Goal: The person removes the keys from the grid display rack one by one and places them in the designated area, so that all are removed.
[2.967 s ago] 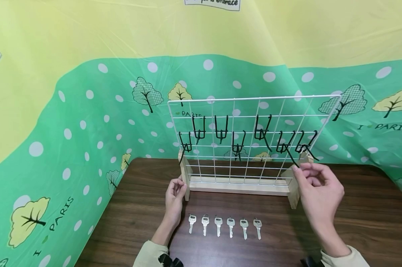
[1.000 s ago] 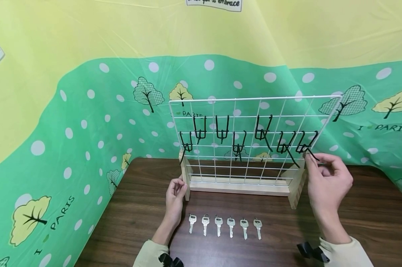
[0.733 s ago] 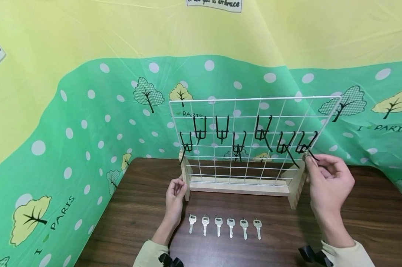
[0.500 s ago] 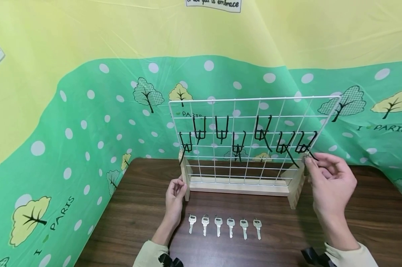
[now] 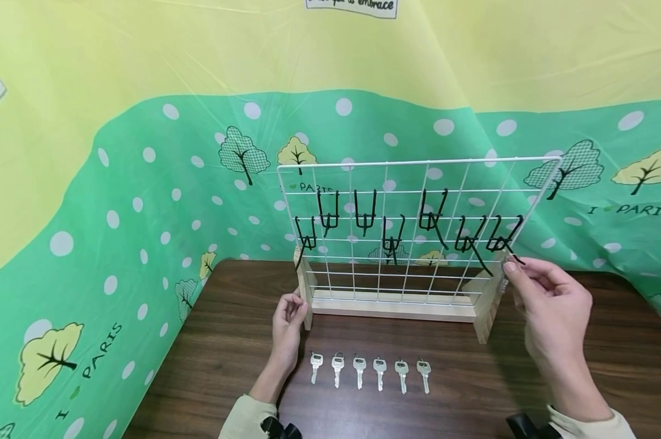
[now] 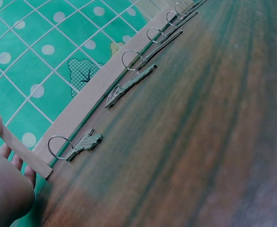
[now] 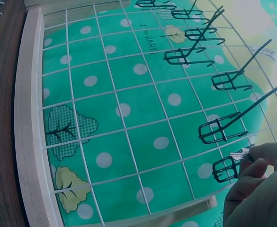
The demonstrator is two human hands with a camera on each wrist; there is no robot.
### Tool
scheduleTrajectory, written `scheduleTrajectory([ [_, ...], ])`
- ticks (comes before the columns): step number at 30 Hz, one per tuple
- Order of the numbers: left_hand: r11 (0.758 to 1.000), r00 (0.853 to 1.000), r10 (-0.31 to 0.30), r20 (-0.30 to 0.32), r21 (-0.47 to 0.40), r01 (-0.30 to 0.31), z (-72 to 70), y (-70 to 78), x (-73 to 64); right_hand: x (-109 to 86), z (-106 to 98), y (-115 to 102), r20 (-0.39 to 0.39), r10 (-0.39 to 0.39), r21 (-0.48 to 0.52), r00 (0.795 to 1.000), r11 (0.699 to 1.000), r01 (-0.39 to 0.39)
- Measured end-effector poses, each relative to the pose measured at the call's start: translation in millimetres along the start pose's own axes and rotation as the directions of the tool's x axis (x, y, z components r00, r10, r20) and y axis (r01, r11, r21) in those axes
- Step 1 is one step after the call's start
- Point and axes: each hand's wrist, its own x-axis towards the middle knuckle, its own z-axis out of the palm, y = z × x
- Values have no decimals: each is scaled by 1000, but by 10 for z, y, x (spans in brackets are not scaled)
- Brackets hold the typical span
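Observation:
A white wire grid rack [image 5: 402, 277] with a pale wooden base stands upright on the table, with several black hooks [image 5: 391, 242] hung across it. My left hand [image 5: 288, 320] grips the rack's left wooden foot [image 5: 305, 286], thumb in front and fingers behind, as the left wrist view shows. At the far right hook [image 5: 500, 241], my right hand [image 5: 552, 299] pinches a small silver key [image 7: 239, 154] between thumb and forefinger. The fingers hide most of that key, which overlaps the hook in the right wrist view. In front of the rack, several silver keys [image 5: 359, 372] with rings lie in a row.
Dark wood-grain table [image 5: 226, 378] carries everything. Behind it hangs a green and yellow printed cloth [image 5: 166, 183]. Hook prongs stick out toward me from the grid, the second from the right [image 5: 475, 247] close to my right hand.
Over three seconds my right hand has moved right, from the second hook from the right to the far right one, then slightly lower. The left hand and the row of keys stay put.

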Motion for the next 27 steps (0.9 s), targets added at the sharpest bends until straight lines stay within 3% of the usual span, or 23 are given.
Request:
scheduleTrajectory([
  [10, 1000, 1000, -2, -4, 9, 2, 6, 5, 1, -15, -33, -40, -14, 13, -4, 1000, 1000, -13],
  [27, 1000, 1000, 3, 1, 9, -3, 9, 13, -3, -58, -86, -99, 3, -46, -1, 999, 999, 46],
])
